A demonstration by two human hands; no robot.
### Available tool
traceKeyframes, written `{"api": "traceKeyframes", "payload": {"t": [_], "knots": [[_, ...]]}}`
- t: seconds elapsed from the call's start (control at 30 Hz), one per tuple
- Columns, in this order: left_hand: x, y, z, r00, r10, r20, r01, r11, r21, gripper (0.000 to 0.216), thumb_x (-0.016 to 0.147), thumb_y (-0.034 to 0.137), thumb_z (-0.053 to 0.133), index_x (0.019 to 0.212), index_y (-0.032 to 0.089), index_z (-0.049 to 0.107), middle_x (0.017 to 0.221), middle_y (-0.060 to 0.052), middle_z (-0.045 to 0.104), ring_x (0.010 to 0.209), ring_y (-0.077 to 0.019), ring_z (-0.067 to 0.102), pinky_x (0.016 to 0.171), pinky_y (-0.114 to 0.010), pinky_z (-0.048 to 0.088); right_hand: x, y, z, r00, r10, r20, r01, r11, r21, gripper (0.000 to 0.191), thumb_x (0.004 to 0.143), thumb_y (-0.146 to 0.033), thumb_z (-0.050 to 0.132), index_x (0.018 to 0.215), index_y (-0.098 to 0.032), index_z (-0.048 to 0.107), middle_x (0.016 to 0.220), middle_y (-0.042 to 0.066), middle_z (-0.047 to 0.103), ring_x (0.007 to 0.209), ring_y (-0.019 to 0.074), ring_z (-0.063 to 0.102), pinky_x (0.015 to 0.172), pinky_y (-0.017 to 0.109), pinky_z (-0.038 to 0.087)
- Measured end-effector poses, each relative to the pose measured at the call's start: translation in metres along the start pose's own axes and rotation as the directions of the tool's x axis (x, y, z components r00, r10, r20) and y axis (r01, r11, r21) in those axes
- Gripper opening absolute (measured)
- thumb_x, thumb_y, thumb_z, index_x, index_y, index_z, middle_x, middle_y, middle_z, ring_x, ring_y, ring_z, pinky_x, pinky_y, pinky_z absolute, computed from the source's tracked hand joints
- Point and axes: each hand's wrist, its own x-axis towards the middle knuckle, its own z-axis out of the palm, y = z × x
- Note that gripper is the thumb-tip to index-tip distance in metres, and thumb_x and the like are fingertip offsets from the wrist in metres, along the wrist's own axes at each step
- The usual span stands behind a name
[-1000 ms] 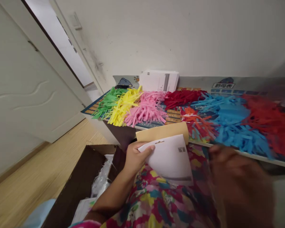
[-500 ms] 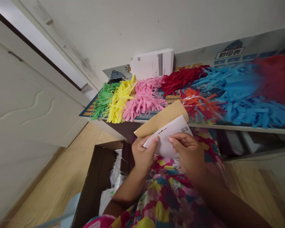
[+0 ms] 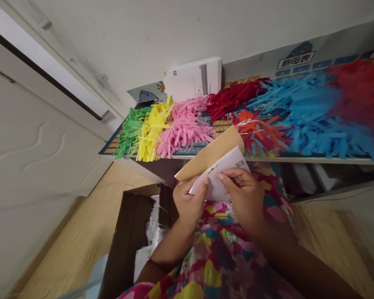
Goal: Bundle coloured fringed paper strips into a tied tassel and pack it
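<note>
Over my lap, my left hand [image 3: 190, 197] grips a white card [image 3: 220, 178] with its thumb on top. The card has a small slot near its upper edge and a grey square printed at its right corner. A tan paper sheet [image 3: 210, 153] sticks out behind the card, with my left fingers under it. My right hand [image 3: 244, 193] pinches the card's face between thumb and index finger, its other fingers curled. What lies under the right fingertips is hidden.
On the shelf lie tissue tassels: green [image 3: 131, 128], yellow [image 3: 154, 131], pink [image 3: 187, 126], dark red [image 3: 237, 97], orange [image 3: 262, 133] and blue [image 3: 314, 112]. A stack of white cards [image 3: 187, 83] leans on the wall. A cardboard box [image 3: 127, 232] with clear plastic stands at lower left.
The view has shifted slightly. My right thumb and index finger sit a little nearer the slotted edge of the card. Both hands keep their hold.
</note>
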Motion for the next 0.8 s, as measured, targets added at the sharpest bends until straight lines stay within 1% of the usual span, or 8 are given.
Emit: {"api": "traceKeyframes", "payload": {"t": [0.23, 0.33, 0.47, 0.53, 0.6, 0.67, 0.73, 0.8], "knots": [[-0.002, 0.003, 0.001, 0.999, 0.035, -0.001, -0.035, 0.999, 0.021, 0.016, 0.081, 0.032, 0.073, 0.080, 0.019, 0.082, 0.071, -0.001, 0.077, 0.060, -0.0165, 0.069, 0.064, -0.025, 0.056, 0.002, 0.002, 0.004, 0.998, -0.047, -0.031, 0.047, 0.999, 0.009, 0.030, 0.072, -0.041, 0.079, 0.085, -0.019, 0.064, 0.071, -0.001, 0.065, 0.056, 0.0117, 0.057, 0.052, 0.024, 0.046], [-0.002, 0.002, -0.001, 0.999, 0.043, -0.019, -0.042, 0.999, 0.029, 0.015, 0.080, 0.032, 0.074, 0.078, 0.020, 0.082, 0.069, -0.001, 0.077, 0.059, -0.0162, 0.069, 0.064, -0.025, 0.056, 0.009, 0.008, -0.002, 0.991, -0.118, -0.066, 0.114, 0.991, -0.066, 0.032, 0.070, -0.040, 0.079, 0.086, -0.019, 0.062, 0.071, -0.002, 0.062, 0.059, 0.0125, 0.058, 0.058, 0.025, 0.048], [-0.001, 0.002, -0.006, 0.998, 0.026, -0.064, -0.024, 0.999, 0.027, 0.013, 0.079, 0.031, 0.075, 0.079, 0.020, 0.082, 0.068, 0.000, 0.076, 0.060, -0.0164, 0.069, 0.064, -0.025, 0.055, 0.012, 0.012, -0.022, 0.949, -0.209, -0.238, 0.152, 0.960, -0.236, 0.032, 0.067, -0.040, 0.079, 0.079, -0.020, 0.059, 0.066, -0.005, 0.055, 0.055, 0.0112, 0.051, 0.055, 0.024, 0.043], [-0.001, 0.005, -0.006, 0.999, 0.012, -0.042, -0.012, 1.000, 0.017, 0.013, 0.078, 0.031, 0.076, 0.079, 0.020, 0.082, 0.069, -0.001, 0.077, 0.060, -0.0165, 0.069, 0.063, -0.025, 0.055, 0.007, 0.007, -0.030, 0.940, -0.309, -0.146, 0.254, 0.917, -0.308, 0.023, 0.075, -0.039, 0.074, 0.077, -0.020, 0.062, 0.067, -0.002, 0.059, 0.059, 0.0127, 0.054, 0.059, 0.026, 0.044], [0.000, 0.009, -0.006, 1.000, 0.016, 0.012, -0.016, 1.000, -0.006, 0.013, 0.079, 0.032, 0.075, 0.076, 0.021, 0.082, 0.067, -0.001, 0.076, 0.058, -0.0161, 0.068, 0.061, -0.025, 0.054, 0.004, -0.003, -0.034, 0.934, -0.308, 0.179, 0.347, 0.901, -0.261, 0.018, 0.085, -0.039, 0.065, 0.081, -0.022, 0.069, 0.071, 0.001, 0.066, 0.062, 0.0144, 0.058, 0.062, 0.028, 0.048], [0.002, 0.012, -0.005, 0.998, 0.030, 0.061, -0.028, 0.999, -0.029, 0.014, 0.079, 0.032, 0.074, 0.074, 0.021, 0.082, 0.065, -0.001, 0.076, 0.056, -0.0158, 0.067, 0.060, -0.024, 0.054, 0.008, -0.011, -0.036, 0.881, -0.172, 0.441, 0.250, 0.960, -0.125, 0.025, 0.090, -0.043, 0.059, 0.087, -0.022, 0.073, 0.074, 0.004, 0.071, 0.062, 0.0160, 0.064, 0.063, 0.030, 0.052], [0.006, 0.015, -0.006, 0.998, 0.025, 0.063, -0.023, 0.999, -0.028, 0.015, 0.079, 0.032, 0.073, 0.074, 0.021, 0.082, 0.064, -0.001, 0.075, 0.057, -0.0163, 0.067, 0.060, -0.025, 0.054, 0.017, -0.017, -0.041, 0.900, -0.053, 0.432, 0.061, 0.998, -0.006, 0.030, 0.089, -0.048, 0.060, 0.092, -0.022, 0.073, 0.081, 0.006, 0.075, 0.069, 0.0186, 0.069, 0.065, 0.031, 0.056], [0.010, 0.016, -0.008, 0.999, -0.001, 0.044, 0.001, 1.000, -0.012, 0.015, 0.077, 0.032, 0.073, 0.076, 0.020, 0.082, 0.066, -0.002, 0.076, 0.058, -0.0169, 0.067, 0.061, -0.025, 0.054, 0.023, -0.022, -0.049, 0.972, -0.005, 0.237, -0.013, 0.997, 0.075, 0.031, 0.086, -0.050, 0.065, 0.094, -0.021, 0.072, 0.091, 0.007, 0.076, 0.080, 0.0212, 0.072, 0.066, 0.031, 0.058]]}}
